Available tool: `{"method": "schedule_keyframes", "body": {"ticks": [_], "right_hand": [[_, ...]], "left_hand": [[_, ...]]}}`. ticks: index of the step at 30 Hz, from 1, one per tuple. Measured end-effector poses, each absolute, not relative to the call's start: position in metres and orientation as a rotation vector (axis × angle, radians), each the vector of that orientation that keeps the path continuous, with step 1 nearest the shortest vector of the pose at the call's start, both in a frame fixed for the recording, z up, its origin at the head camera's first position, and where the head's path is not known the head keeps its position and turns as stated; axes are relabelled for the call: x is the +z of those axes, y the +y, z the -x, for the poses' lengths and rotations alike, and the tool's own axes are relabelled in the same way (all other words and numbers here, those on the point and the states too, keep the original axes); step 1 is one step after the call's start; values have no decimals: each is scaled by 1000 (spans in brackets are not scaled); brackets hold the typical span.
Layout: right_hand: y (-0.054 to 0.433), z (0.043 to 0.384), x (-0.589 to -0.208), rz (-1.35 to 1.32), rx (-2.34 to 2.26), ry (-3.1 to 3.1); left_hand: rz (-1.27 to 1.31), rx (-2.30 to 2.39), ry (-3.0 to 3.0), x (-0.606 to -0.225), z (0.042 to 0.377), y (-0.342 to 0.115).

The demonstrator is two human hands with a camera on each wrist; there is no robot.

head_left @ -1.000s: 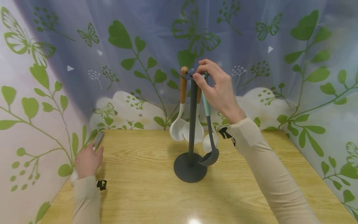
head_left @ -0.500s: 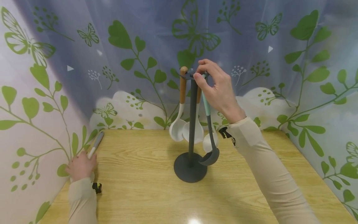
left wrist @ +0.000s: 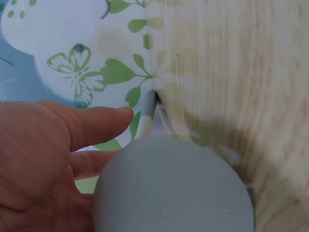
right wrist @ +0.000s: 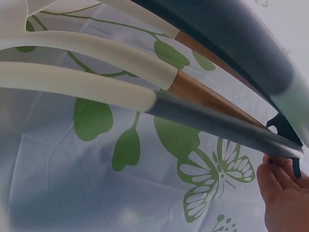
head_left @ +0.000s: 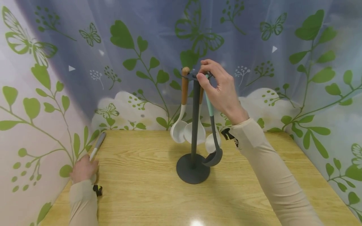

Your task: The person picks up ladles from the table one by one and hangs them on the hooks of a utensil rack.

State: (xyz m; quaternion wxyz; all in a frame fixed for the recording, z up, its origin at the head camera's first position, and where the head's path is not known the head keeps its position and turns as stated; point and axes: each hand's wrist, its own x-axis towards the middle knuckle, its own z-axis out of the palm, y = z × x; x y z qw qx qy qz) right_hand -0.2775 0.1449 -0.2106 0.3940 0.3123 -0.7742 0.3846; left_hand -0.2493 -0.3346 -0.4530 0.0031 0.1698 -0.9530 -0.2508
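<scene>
A dark grey utensil stand (head_left: 195, 119) rises from a round base. My right hand (head_left: 222, 86) is at its top, thumb and fingers pinching the dark hook rim (right wrist: 285, 130). Just under this hand hangs a dark ladle (head_left: 214, 157) with a turquoise handle. On the far left, my left hand (head_left: 84, 169) lies over another utensil, whose handle (head_left: 97, 146) is grey and white. In the left wrist view its pale round bowl (left wrist: 174, 188) covers part of the fingers. The thumb (left wrist: 108, 123) is straight and apart from the handle.
White utensils with wooden handles, one a ladle (head_left: 178, 131), hang from the stand. A smaller white-headed utensil (head_left: 211, 143) with a grey handle hangs behind the dark ladle. The wood-grain table (head_left: 135, 188) meets a leaf-patterned curtain (head_left: 152, 78) at the back and sides.
My left hand has moved toward me and slightly left along the utensil, showing more of its handle. The right hand stays at the stand's top; the hanging utensils have shifted very slightly.
</scene>
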Motion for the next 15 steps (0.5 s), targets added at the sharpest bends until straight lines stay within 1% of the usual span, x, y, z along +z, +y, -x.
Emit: {"method": "schedule_keyframes", "body": {"ticks": [15], "right_hand": [[143,277,-211,-801,977,-1932]], "left_hand": [[-524,-760,-2949,-459,251,-336]]}}
